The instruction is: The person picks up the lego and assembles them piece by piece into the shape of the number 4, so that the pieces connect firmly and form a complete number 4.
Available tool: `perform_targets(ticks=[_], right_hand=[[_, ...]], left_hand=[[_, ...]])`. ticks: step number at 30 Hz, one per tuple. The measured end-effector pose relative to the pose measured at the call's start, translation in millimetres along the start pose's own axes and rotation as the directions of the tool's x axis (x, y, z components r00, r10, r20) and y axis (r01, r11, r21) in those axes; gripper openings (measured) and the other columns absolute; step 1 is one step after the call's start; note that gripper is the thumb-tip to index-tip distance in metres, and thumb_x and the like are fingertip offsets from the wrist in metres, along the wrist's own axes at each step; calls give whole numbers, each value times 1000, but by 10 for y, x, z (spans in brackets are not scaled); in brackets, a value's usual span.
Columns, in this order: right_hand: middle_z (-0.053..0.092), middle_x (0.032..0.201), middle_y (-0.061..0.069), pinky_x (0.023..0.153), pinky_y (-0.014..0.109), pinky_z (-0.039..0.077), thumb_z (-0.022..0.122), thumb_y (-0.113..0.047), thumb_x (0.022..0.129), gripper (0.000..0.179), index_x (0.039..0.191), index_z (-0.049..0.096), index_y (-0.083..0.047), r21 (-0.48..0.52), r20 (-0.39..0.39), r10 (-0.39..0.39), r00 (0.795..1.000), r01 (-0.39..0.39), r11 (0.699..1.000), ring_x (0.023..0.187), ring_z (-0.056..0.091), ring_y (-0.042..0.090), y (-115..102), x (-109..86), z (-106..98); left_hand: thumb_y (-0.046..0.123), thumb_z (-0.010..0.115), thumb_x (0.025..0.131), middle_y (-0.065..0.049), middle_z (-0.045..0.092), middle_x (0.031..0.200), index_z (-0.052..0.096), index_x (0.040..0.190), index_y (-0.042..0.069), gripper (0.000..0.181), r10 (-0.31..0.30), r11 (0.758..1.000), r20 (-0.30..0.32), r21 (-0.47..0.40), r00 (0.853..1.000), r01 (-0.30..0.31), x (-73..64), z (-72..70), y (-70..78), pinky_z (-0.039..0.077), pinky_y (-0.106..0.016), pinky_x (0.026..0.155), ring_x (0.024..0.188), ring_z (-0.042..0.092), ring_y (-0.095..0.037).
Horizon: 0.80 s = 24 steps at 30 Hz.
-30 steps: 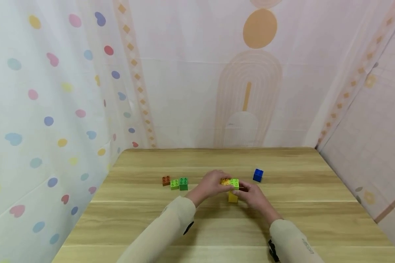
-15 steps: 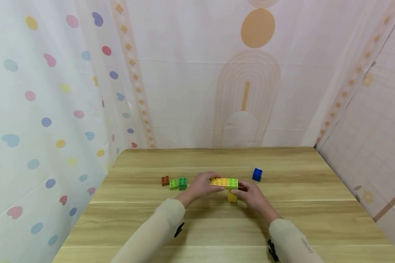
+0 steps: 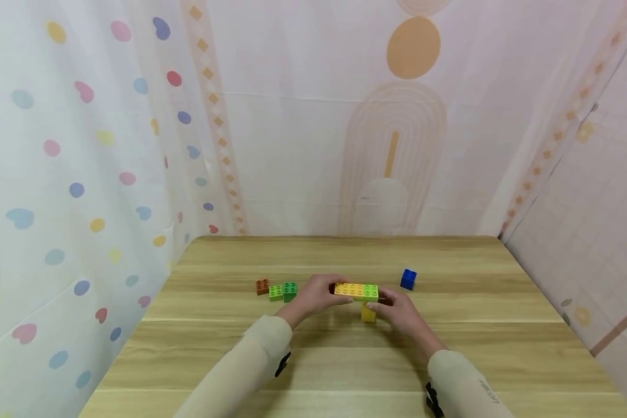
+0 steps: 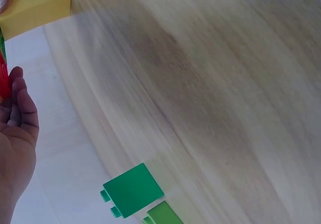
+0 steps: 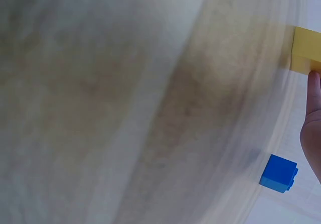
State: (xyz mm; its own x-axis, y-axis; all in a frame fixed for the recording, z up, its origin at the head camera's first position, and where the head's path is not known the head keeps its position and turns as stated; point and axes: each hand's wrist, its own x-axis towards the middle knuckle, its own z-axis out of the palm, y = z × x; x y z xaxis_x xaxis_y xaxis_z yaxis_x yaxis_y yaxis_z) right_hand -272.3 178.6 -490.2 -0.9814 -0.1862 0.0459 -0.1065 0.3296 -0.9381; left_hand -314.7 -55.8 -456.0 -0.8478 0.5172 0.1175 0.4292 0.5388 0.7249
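Note:
In the head view a long orange building brick (image 3: 349, 289) lies level, its studs up, with a lime green brick (image 3: 370, 292) continuing the row at its right end. Under the lime end stands a yellow brick (image 3: 368, 313), its lower part showing. My left hand (image 3: 316, 295) holds the orange brick's left end, thumb at the front and fingers behind. My right hand (image 3: 399, 309) grips the yellow brick from the right, its thumb on the front; the right wrist view shows that thumb (image 5: 313, 91) against the yellow face. The far fingers of both hands are partly hidden.
Left of my left hand, a dark green brick (image 3: 289, 291), a small lime brick (image 3: 276, 292) and a brown brick (image 3: 262, 287) lie close together on the wooden table (image 3: 345, 371). A blue brick (image 3: 409, 279) stands behind my right hand. Patterned curtains (image 3: 292, 145) hang beyond the table.
My left hand has slid left along the orange brick, uncovering most of its studs, and then stayed nearly still. My right hand keeps its place on the yellow brick.

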Motion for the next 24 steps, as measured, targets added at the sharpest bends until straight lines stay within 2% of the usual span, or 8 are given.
perform_targets(ticks=[5, 8, 11, 13, 17, 20, 24], right_hand=[[63, 128, 9, 90, 40, 52, 72, -26, 93, 51, 138, 57, -6, -15, 10, 19, 1000, -18, 1000, 115, 59, 26, -6, -4, -39], [59, 134, 12, 97, 43, 48, 69, -30, 95, 58, 144, 50, -4, -10, -5, 41, 999, -41, 999, 123, 55, 29, -19, -19, -173], [56, 138, 16, 102, 46, 43, 64, -33, 98, 57, 143, 49, -2, 32, -89, 55, 995, -52, 998, 125, 52, 31, -31, -20, -389], [56, 138, 16, 103, 46, 42, 62, -36, 99, 55, 141, 52, -2, 31, -167, 62, 984, -58, 998, 125, 53, 30, -24, -2, -542], [53, 140, 20, 103, 46, 42, 60, -35, 101, 56, 144, 49, 0, -43, -262, 60, 963, -74, 996, 126, 50, 32, 33, 69, -777], [46, 145, 22, 106, 48, 38, 60, -32, 101, 61, 149, 41, 0, -120, -244, 82, 966, -114, 986, 132, 43, 35, 81, 121, -861], [37, 150, 27, 109, 53, 33, 63, -29, 99, 72, 153, 29, 3, -201, -170, 106, 980, -140, 970, 138, 34, 42, 175, 213, -871]], left_hand=[[31, 78, 87, 7, 67, 94, 72, 116, 13, 34, 6, 1000, 18, 4, 1000, -6, -2, -22, -3, 49, -27, 68, 78, 57, -9], [30, 78, 87, 6, 67, 92, 72, 115, 12, 34, -3, 1000, 34, -6, 999, 4, -7, -42, 14, 48, -27, 66, 76, 56, -9], [29, 78, 88, 6, 66, 92, 72, 116, 13, 34, -21, 1000, 45, -8, 999, 22, -13, -67, 43, 48, -27, 66, 77, 55, -10], [29, 78, 88, 6, 66, 92, 72, 115, 13, 32, -29, 1000, 50, -8, 998, 30, -17, -83, 53, 48, -27, 66, 77, 55, -10], [29, 78, 88, 6, 66, 93, 73, 114, 13, 31, -40, 999, 53, -8, 998, 40, -29, -106, 52, 48, -27, 68, 78, 56, -11], [30, 78, 87, 7, 67, 94, 73, 115, 13, 33, -45, 999, 55, -5, 997, 45, -37, -118, 53, 49, -28, 69, 80, 57, -11], [31, 79, 86, 7, 67, 95, 73, 115, 13, 35, -48, 999, 62, 1, 997, 48, -36, -120, 69, 49, -27, 69, 80, 57, -11]])
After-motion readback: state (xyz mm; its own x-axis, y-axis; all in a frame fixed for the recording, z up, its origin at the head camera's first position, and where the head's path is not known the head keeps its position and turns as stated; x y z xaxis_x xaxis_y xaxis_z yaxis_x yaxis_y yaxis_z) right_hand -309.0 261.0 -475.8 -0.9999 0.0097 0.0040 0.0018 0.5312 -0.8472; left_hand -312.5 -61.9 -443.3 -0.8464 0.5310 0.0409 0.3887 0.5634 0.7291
